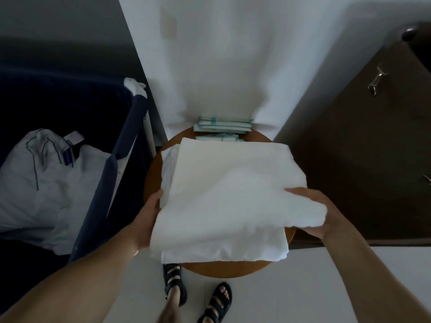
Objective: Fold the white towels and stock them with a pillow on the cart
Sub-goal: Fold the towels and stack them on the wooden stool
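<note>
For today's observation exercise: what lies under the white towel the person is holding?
Under the white towel shows the rim of a round wooden table, and another white cloth peeks out at the left. Teal-and-white packets sit behind. The covered tabletop cannot be seen.

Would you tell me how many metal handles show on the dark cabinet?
2: one handle on the upper front of the dark cabinet, another handle lower, cut by the right edge. Others may lie outside the picture.

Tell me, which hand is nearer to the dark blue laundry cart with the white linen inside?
Left. The left hand grips the folded white towel's left edge, close beside the cart. The right hand holds the towel's right corner, across the round wooden table.
</note>
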Tool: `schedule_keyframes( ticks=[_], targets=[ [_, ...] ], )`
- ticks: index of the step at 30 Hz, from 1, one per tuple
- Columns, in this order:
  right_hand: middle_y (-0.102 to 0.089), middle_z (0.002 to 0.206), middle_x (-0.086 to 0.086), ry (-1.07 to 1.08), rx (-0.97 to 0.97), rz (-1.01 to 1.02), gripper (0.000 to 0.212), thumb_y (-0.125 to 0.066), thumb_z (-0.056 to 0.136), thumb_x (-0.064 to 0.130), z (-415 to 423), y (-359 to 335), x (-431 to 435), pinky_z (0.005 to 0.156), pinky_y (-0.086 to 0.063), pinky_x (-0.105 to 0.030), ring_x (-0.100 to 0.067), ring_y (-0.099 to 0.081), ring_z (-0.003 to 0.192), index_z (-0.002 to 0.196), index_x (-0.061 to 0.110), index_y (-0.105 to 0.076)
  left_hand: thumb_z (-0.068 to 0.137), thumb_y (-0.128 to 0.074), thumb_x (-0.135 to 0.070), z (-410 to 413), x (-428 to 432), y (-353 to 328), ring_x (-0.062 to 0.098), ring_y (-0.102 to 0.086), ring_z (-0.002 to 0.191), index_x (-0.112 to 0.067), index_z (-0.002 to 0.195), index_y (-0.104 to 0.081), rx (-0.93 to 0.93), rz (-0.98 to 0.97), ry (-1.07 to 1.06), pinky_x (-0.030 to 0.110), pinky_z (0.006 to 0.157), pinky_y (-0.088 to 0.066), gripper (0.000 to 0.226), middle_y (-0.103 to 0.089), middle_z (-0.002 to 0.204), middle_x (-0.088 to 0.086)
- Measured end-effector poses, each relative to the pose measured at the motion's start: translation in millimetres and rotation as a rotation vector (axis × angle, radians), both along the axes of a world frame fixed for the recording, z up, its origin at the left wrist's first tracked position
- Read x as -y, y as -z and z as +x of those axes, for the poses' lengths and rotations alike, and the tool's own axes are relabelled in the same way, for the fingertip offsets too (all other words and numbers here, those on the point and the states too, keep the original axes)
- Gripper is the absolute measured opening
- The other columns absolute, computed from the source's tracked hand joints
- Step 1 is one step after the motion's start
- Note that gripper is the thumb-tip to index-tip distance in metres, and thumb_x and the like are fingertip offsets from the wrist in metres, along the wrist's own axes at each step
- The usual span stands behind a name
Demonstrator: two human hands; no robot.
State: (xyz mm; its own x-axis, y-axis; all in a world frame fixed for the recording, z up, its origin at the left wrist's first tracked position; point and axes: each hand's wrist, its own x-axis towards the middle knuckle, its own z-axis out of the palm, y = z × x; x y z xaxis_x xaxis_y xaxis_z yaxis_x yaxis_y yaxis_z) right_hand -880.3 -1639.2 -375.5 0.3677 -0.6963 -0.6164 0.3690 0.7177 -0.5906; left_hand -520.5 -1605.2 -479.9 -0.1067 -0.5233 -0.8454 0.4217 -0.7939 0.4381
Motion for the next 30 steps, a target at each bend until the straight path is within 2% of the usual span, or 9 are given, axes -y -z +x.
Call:
schedule_keyframes(
  ticks=[2,4,7,11,15,20,22,25,30],
  targets=[
    [-0.076,0.088,-0.016,-0.085,-0.354,0.083,0.068,-0.092,0.042,0.019,-19.8,17.8,-9.1,0.064,-0.061,-0.043,-0.032,-0.074,0.078,0.105,0.0,-0.071,0.093,-0.053,-0.051,-6.1,19.8,1.7,0.029,-0.072,0.073,-0.012,0.098,-0.075,0.03,0.008,0.022,0.04,0.073,-0.051,0.045,-0.074,0.093,0.015],
    [-0.073,0.108,-0.019,-0.201,-0.429,0.171,0.066,-0.082,0.058,0.013,-24.0,25.4,-19.3,0.086,-0.056,-0.055,-0.039,-0.071,0.098,0.121,0.002,-0.063,0.088,-0.064,-0.04,-11.8,35.4,7.0,0.03,-0.073,0.083,-0.007,0.11,-0.07,0.077,0.006,0.096,0.039,0.073,-0.055,0.04,-0.073,0.106,0.018],
    [-0.071,0.115,-0.019,-0.166,-0.501,0.258,0.057,-0.081,0.072,0.014,-26.8,54.3,-19.3,0.102,-0.045,-0.058,-0.039,-0.068,0.106,0.125,0.003,-0.061,0.085,-0.072,-0.032,-18.5,52.9,16.7,0.032,-0.07,0.088,-0.005,0.107,-0.069,0.164,0.01,0.149,0.039,0.072,-0.055,0.035,-0.076,0.093,0.015],
    [-0.073,0.106,-0.02,0.015,-0.526,0.278,0.041,-0.06,0.094,0.038,-14.9,74.8,11.4,0.085,-0.054,-0.047,-0.036,-0.072,0.093,0.117,0.004,-0.067,0.083,-0.076,-0.026,-21.6,84.8,16.4,0.034,-0.067,0.098,-0.011,0.113,-0.064,0.213,-0.076,0.182,0.043,0.075,-0.056,0.036,-0.072,0.105,0.015],
    [-0.075,0.101,-0.011,0.054,-0.676,0.108,0.037,-0.071,0.089,0.02,-7.4,82.7,42.7,0.071,-0.056,-0.041,-0.032,-0.074,0.085,0.124,0.014,-0.062,0.089,-0.07,-0.016,-23.6,98.9,17.6,0.033,-0.065,0.105,-0.018,0.131,-0.056,0.275,-0.181,0.231,0.041,0.072,-0.057,0.045,-0.067,0.121,0.01],
    [-0.066,0.107,0.0,0.09,-0.749,-0.087,0.048,-0.068,0.089,0.007,-3.7,48.0,43.6,0.064,-0.052,-0.035,-0.023,-0.065,0.091,0.129,0.028,-0.052,0.09,-0.065,-0.009,-12.7,89.7,-4.8,0.032,-0.067,0.106,-0.025,0.129,-0.057,0.294,-0.308,0.19,0.052,0.088,-0.055,0.042,-0.069,0.118,0.007],
    [-0.067,0.105,0.0,0.133,-0.678,-0.166,0.044,-0.066,0.09,0.005,-1.5,34.9,44.5,0.059,-0.053,-0.033,-0.021,-0.067,0.086,0.124,0.029,-0.053,0.09,-0.065,-0.006,-2.1,87.6,-14.1,0.031,-0.07,0.101,-0.023,0.125,-0.061,0.277,-0.376,0.099,0.049,0.083,-0.058,0.04,-0.072,0.113,0.006],
    [-0.069,0.104,-0.001,0.131,-0.632,-0.16,0.04,-0.066,0.09,0.006,6.4,43.2,57.3,0.062,-0.055,-0.035,-0.023,-0.068,0.087,0.121,0.029,-0.054,0.09,-0.064,-0.004,3.6,88.9,-11.7,0.025,-0.072,0.092,-0.024,0.117,-0.064,0.306,-0.407,0.01,0.038,0.069,-0.059,0.033,-0.075,0.104,0.001],
    [-0.072,0.109,-0.01,0.102,-0.823,-0.024,0.029,-0.076,0.085,0.026,17.1,100.5,53.9,0.083,-0.058,-0.045,-0.027,-0.07,0.089,0.112,0.019,-0.067,0.091,-0.066,-0.021,2.5,74.9,27.5,0.03,-0.067,0.102,-0.014,0.129,-0.061,0.363,-0.201,0.027,0.041,0.085,-0.054,0.038,-0.069,0.118,0.013]
  ],
)
